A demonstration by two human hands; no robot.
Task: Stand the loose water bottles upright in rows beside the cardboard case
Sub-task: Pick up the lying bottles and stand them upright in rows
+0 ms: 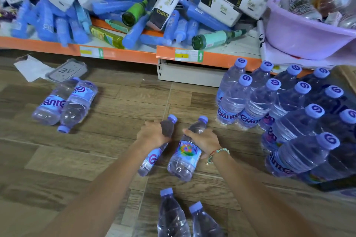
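My left hand [154,132] grips one clear water bottle [150,159] with a purple cap around its upper body. Beside it, my right hand [204,140] grips a second bottle [185,158] the same way. Both bottles are tilted, caps pointing away from me, low over the wooden floor. Several upright bottles [269,106] stand in rows at the right, next to the cardboard case [346,77]. Two loose bottles [65,104] lie on their sides at the left. Two more bottles [183,217] are at the bottom edge of view.
A low orange-edged shelf [119,54] runs across the back, piled with blue bottles, green glass bottles and tissue boxes. A lilac plastic basin [300,38] sits on it at the right. A grey tray [67,70] and paper lie on the floor at the left.
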